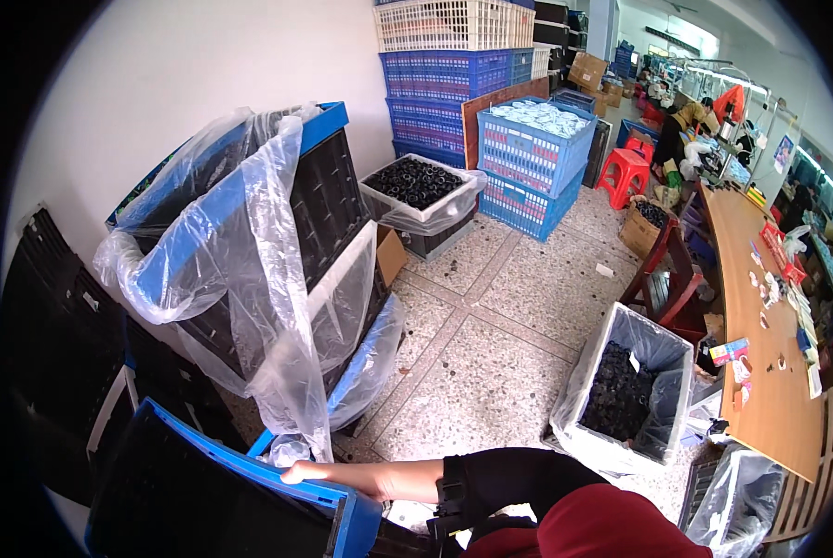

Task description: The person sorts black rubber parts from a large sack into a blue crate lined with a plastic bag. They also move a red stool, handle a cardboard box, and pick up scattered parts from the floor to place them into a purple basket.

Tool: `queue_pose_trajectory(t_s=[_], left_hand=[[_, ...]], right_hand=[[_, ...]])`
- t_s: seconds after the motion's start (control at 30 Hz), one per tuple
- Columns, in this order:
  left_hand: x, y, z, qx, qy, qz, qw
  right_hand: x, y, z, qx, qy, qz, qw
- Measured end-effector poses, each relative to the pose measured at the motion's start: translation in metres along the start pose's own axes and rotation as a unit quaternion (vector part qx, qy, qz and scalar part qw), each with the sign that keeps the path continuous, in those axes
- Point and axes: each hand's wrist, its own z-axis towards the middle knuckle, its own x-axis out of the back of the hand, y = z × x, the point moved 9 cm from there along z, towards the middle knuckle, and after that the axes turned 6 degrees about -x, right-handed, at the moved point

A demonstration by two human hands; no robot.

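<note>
My right hand [306,472] reaches across to the left at the bottom of the head view. Its fingers close over the blue rim of a black plastic crate [202,498], which is tilted at the lower left. A dark sleeve and a wrist strap cover part of that forearm. My left hand is not in view. Just beyond the crate stands a stack of black crates [328,209] with blue rims. A clear plastic liner [272,270] drapes over its top and down the front.
More black crates [63,325] lean against the left wall. A lined white bin [612,446] of dark parts stands at right, beside a wooden table [760,344]. Farther off are a bin of black rings [416,219], blue crates [537,200], red stools [624,175] and a person [691,121].
</note>
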Motion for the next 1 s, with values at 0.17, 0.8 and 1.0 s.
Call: queue_pose_trajectory(t_s=[0.17,0.8,1.0], left_hand=[[-0.039,-0.023,-0.023,0.013,-0.028,0.004,1.000],[0.023,-0.034,-0.224,-0.040,-0.015,0.053,0.998],[-0.037,-0.023,-0.249,-0.047,-0.033,0.082,0.995]], right_hand=[[0.025,0.056,-0.045,-0.017,0.024,0.053,0.998],[0.015,0.230,-0.278,0.118,0.242,0.138,0.953],[0.049,0.254,-0.366,0.168,0.294,0.176,0.924]])
